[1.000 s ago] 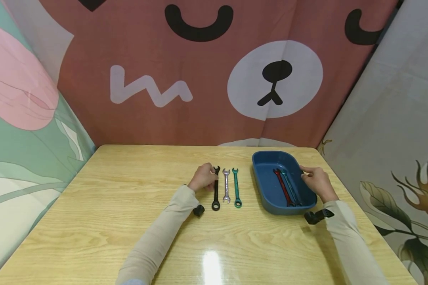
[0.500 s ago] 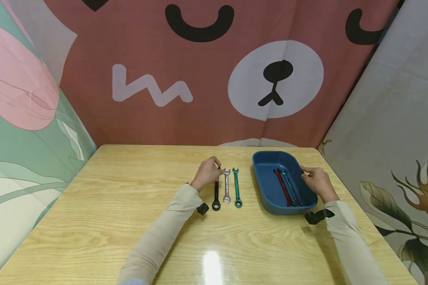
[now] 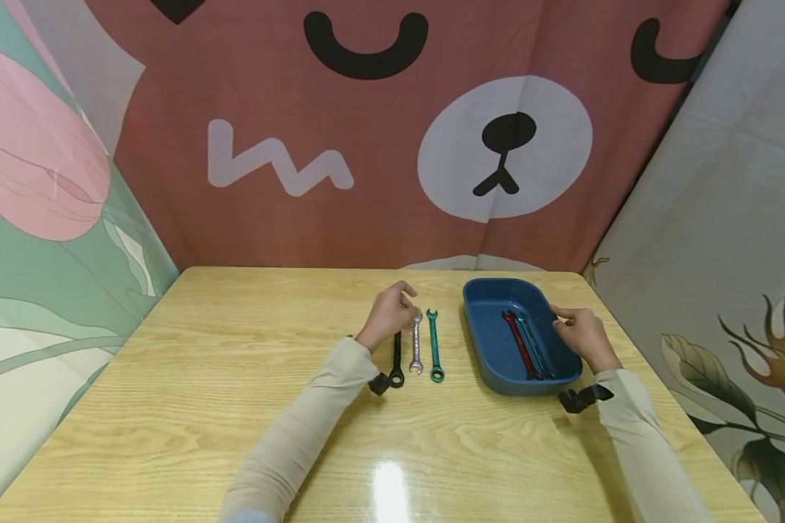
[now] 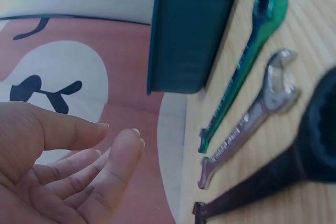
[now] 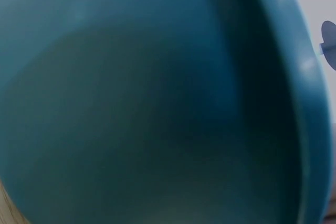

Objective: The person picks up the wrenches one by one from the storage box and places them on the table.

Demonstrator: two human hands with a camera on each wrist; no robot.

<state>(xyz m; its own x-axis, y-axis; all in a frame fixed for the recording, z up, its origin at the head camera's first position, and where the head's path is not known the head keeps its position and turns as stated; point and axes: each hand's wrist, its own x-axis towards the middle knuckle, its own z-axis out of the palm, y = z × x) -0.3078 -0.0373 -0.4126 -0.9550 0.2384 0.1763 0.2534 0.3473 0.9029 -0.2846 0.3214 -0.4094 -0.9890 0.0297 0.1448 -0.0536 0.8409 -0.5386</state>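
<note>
My left hand (image 3: 389,312) hovers over the upper ends of a black wrench (image 3: 397,357) and a silver wrench (image 3: 416,352), partly covering both. In the left wrist view, thumb and fingers stand apart with nothing between them. A green wrench (image 3: 435,349) lies just right of the silver one; all three are side by side on the table. At the right, my right hand (image 3: 584,335) pinches the right rim of a blue plastic bin (image 3: 487,341). Inside the bin lie a red wrench (image 3: 522,347) and a teal-blue wrench (image 3: 535,345). The right wrist view is mostly filled by the bin's outer wall (image 5: 131,119).
The wooden table (image 3: 190,378) has its back edge near a brown curtain (image 3: 268,225) with a bear print. Patterned curtains hang at the left and right sides. A small black camera mount (image 3: 379,383) sits at the left wrist, another (image 3: 582,398) at the right.
My left hand has let go of the black wrench, lifted, and moved right and away over the silver wrench's upper end. The right hand and bin stay put.
</note>
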